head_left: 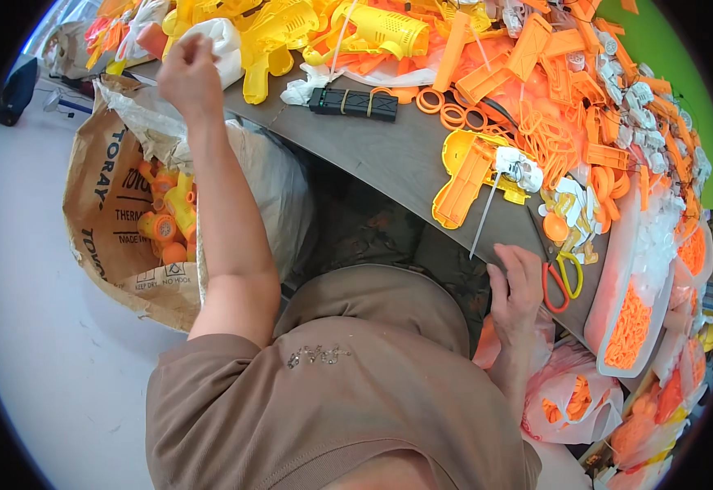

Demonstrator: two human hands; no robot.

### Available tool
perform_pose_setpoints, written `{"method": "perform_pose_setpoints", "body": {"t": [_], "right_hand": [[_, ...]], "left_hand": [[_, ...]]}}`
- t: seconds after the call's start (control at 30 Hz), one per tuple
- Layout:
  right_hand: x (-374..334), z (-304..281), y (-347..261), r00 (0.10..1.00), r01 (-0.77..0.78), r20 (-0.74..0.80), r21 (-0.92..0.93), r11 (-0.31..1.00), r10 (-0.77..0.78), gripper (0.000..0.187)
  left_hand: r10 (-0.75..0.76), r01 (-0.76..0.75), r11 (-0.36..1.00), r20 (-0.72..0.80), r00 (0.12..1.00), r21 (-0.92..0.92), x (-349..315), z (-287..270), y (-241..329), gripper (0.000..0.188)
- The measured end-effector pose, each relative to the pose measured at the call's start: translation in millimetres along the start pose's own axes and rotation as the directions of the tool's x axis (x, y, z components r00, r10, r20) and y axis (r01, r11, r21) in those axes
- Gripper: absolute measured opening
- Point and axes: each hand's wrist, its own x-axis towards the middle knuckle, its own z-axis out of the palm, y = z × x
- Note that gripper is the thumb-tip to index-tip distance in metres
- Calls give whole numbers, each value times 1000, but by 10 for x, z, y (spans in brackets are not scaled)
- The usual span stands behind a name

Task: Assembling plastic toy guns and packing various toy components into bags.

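At the upper left my left hand (189, 77) reaches over the paper sack, its fingers curled beside a white bundle (224, 51); whatever they grip is hidden. My right hand (518, 284) is at the table's front edge, fingers loosely apart and nothing in them. Just right of it lie scissors (564, 282) with red and yellow handles. Ahead of that hand sits a yellow and orange toy-gun shell (464, 180) with a white mechanism (519, 167) on it. A thin grey strip (485, 214) slants from it past the table edge.
The brown paper sack (95, 188) holds yellow and orange toys (178, 204). Yellow shells (389, 31) and orange parts (528, 49) pile along the back. A banded black block (353, 104) lies nearer. At right stands a clear tray (597, 331) of small orange pieces; below hangs a plastic bag (552, 371).
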Motion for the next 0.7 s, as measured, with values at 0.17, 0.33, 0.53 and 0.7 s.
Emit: {"method": "perform_pose_setpoints", "body": {"t": [0.17,0.33,0.53,0.7], "right_hand": [[-56,30,-1,999,-35,-25,47,998,36,30],[-62,189,-62,996,-68,-47,45,997,70,33],[-24,448,-143,986,-151,-95,-184,971,136,42],[-90,448,9,977,-173,-160,-218,960,140,32]], "left_hand": [[56,-76,877,56,997,475,458,-30,-311,27],[141,-138,986,18,990,-95,30,187,49,22],[595,-226,795,652,471,-562,-1334,485,1167,15],[798,-304,593,594,102,-745,-1790,539,1487,27]]}}
